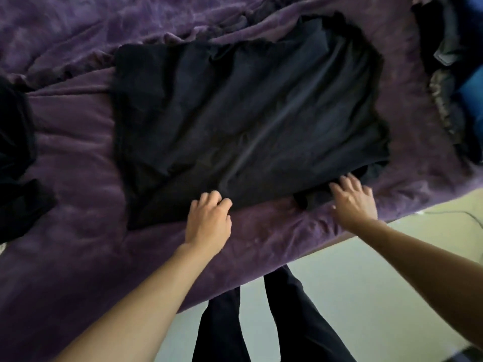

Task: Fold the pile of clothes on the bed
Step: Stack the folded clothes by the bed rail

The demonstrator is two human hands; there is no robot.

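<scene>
Both bare forearms reached in from the bottom of the view, above 2 legs in dark trousers (287,317) that stood on a pale floor (371,283) at the bed's edge. A thin cable (462,214) lay on that floor at the right. The bed (78,158) was covered by a rumpled purple plush blanket, and a black garment (243,121) was spread fairly flat across its middle. The left hand (209,220) rested at the garment's near hem with fingers curled, touching the cloth; whether it pinched any cloth could not be told. The right hand (352,202) lay with fingers spread loosely on the garment's near right corner. More dark clothing (15,142) sat at the left edge, and a heap of dark and blue clothes (454,82) lay at the far right.
</scene>
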